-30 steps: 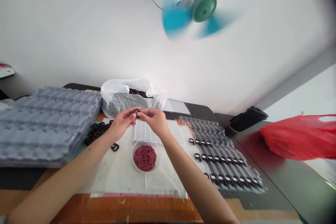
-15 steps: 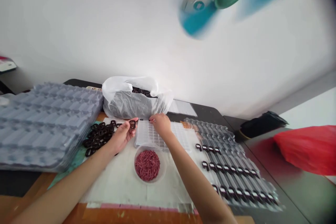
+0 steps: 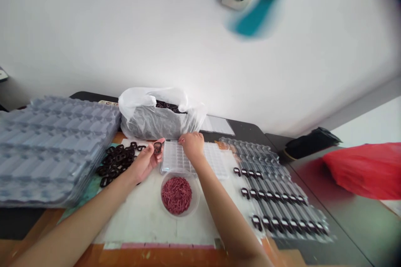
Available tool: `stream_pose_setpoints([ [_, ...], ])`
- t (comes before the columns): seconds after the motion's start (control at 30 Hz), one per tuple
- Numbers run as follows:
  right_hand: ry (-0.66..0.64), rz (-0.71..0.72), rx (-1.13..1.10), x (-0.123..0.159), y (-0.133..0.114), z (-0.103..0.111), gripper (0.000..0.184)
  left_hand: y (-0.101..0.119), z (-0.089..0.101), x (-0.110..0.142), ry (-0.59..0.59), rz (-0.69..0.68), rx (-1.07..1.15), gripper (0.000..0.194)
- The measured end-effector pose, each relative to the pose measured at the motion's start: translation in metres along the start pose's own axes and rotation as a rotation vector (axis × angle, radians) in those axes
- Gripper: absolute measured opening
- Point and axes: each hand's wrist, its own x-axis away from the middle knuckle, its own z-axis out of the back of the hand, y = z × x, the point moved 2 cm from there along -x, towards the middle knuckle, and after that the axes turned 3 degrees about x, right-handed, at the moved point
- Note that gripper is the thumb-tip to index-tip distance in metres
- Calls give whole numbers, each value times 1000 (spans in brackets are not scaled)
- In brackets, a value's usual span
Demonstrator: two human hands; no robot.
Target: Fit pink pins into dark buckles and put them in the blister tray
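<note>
The black buckle [image 3: 157,147] is in the left hand [image 3: 147,163], pinched upright between the thumb and fingers, its opening facing the viewer. It sits just beside the left edge of the clear compartment box [image 3: 171,157], whose long side runs left to right across the desk [image 3: 249,128]. The right hand [image 3: 192,147] is to the right of the buckle, apart from it, at the far side of the box. Its fingers are bent with the tips together and pointing left; whether they grip something small, I cannot tell.

The left forearm slants up from the lower left, the palm turned partly inward, and this hand is the nearer one to the heap of black buckles [image 3: 117,160]. The right forearm comes up from the lower right, leaning left, passing beside the bowl [image 3: 196,195] of dark red sticks [image 3: 176,195] and over the box, the back of the hand uppermost. A white plastic bag [image 3: 150,123] stands just beyond both hands.
</note>
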Motion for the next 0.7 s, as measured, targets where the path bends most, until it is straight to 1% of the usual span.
stream_pose_setpoints([
  [0.1, 9, -4, -77, 1, 1, 4, 16, 0, -1, 0, -2, -5, 4, 56],
  [0.2, 31, 66, -186, 10, -6, 14, 17, 0, -4, 1, 27, -3, 19, 57],
  [0.23, 42, 107, -257, 14, -10, 19, 17, 0, -5, 2, 43, 0, 22, 58],
  [0.3, 82, 217, -467, 23, -21, 28, 15, 0, -6, 2, 76, 2, 24, 60],
  [0.37, 145, 334, -678, 32, -32, 35, 13, -1, -7, 2, 95, -5, 26, 59],
  [0.4, 175, 383, -740, 36, -36, 37, 12, -1, -7, 2, 96, -9, 28, 58],
  [0.5, 230, 452, -750, 41, -45, 36, 11, -2, -7, 2, 85, -14, 28, 51],
  [0.7, 243, 487, -713, 40, -47, 25, 14, -3, -5, 2, 103, -14, 18, 50],
])
